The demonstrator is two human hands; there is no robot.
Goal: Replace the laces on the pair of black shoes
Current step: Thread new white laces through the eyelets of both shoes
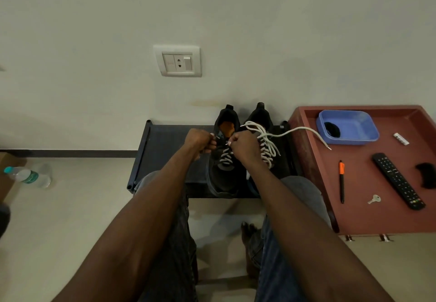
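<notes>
Nearest to where the person sits, two bare forearms reach out over denim-clad knees toward a low black rack [165,141] against the wall. On it stand the pair of black shoes, side by side with toes toward the sitter. The left hand [200,141] is curled tight at the upper eyelets of the left shoe [223,176], fingers pinching what looks like the shoe's edge or a lace end; I cannot tell which. The right hand [243,147] pinches a white lace tip beside it. The left shoe's white lace [226,157] is only partway up. The right shoe [262,115] looks fully laced, its loose white lace [304,129] trailing onto the red-brown tray table [368,216].

The lace looks soft, light and floppy, so I would take it by the stiff tip when threading. The shoe is pliable; steadying it at the eyelet row seems wise.

Farther right lie a pen [341,181], a key [374,199], a remote [398,181] and a blue tub [354,134].
</notes>
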